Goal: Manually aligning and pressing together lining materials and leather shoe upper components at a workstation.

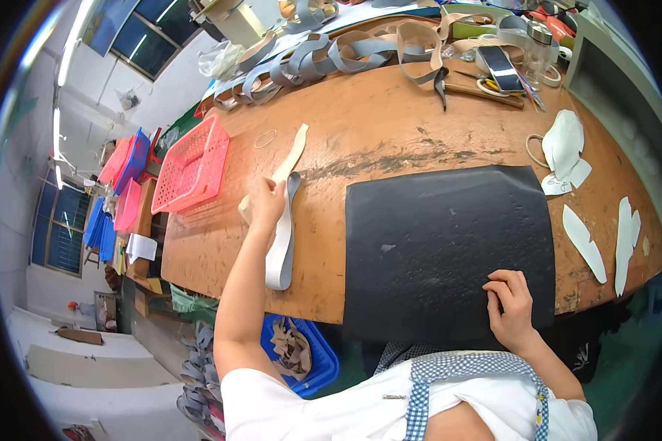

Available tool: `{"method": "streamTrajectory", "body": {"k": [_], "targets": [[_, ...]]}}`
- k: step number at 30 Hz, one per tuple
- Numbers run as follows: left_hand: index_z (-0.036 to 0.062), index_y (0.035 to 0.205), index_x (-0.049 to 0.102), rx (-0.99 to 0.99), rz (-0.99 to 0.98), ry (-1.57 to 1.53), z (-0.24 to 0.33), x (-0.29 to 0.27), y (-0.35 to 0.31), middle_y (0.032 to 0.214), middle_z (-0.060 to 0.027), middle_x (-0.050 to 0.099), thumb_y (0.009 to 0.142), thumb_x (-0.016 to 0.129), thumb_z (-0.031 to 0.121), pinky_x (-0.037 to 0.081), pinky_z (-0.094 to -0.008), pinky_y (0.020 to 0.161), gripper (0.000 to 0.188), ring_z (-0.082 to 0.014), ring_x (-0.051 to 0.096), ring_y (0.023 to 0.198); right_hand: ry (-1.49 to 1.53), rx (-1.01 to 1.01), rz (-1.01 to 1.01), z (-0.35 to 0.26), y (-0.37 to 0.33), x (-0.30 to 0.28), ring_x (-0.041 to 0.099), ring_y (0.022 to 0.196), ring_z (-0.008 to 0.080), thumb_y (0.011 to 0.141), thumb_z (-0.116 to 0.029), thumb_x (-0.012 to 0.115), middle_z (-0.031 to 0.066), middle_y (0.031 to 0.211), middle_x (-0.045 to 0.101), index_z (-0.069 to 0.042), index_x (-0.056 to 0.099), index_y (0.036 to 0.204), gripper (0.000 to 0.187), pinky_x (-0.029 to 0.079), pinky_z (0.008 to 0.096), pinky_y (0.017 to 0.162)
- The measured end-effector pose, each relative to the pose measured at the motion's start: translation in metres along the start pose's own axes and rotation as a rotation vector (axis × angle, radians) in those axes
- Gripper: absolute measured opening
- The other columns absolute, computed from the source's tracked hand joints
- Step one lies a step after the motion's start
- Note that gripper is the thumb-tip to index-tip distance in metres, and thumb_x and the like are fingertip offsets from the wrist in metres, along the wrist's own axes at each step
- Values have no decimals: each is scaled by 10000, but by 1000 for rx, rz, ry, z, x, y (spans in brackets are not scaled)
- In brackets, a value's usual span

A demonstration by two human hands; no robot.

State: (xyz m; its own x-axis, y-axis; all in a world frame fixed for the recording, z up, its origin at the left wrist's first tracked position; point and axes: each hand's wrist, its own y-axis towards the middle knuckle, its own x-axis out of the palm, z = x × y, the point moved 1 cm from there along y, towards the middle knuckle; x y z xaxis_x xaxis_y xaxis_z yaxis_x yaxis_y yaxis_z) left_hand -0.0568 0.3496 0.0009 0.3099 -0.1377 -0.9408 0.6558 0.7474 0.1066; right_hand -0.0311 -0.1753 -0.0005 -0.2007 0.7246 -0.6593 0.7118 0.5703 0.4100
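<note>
My left hand (pixel 266 201) is closed, its fingertips pinched on a cream strip (pixel 293 153) that lies on the table and shows on both sides of the hand. Just right of that hand, a folded band (pixel 279 253), white on one face and grey-blue on the other, rests on the wood. My right hand (pixel 513 307) lies on a large black mat (pixel 434 242) with its fingers loosely curled; nothing shows in them. The mat reaches over the near table edge.
A pink basket (pixel 192 165) stands at the left table edge, near a thin ring (pixel 265 138). White pattern pieces (pixel 585 242) lie at the right. Coiled grey-blue bands (pixel 324 59), a phone (pixel 500 68) and a hammer (pixel 485 93) occupy the back. A blue basket (pixel 320 364) holds scraps below.
</note>
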Motion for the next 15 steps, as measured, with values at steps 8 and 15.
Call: {"method": "streamTrajectory", "body": {"k": [8, 15], "targets": [[36, 1290, 531, 20, -55, 252, -69, -52, -6, 1344, -190, 520, 672, 806, 151, 436, -427, 998, 686, -349, 460, 1271, -51, -19, 12, -7, 0, 4, 575, 879, 306, 793, 108, 626, 148, 1009, 590, 28, 617, 900, 135, 482, 369, 728], [6, 1136, 628, 287, -119, -664, 19, -76, -25, 960, -55, 693, 780, 795, 116, 511, -280, 794, 409, -151, 653, 872, 76, 16, -29, -11, 2, 0, 611, 839, 238, 831, 78, 639, 132, 982, 606, 15, 634, 920, 109, 501, 329, 729]]}}
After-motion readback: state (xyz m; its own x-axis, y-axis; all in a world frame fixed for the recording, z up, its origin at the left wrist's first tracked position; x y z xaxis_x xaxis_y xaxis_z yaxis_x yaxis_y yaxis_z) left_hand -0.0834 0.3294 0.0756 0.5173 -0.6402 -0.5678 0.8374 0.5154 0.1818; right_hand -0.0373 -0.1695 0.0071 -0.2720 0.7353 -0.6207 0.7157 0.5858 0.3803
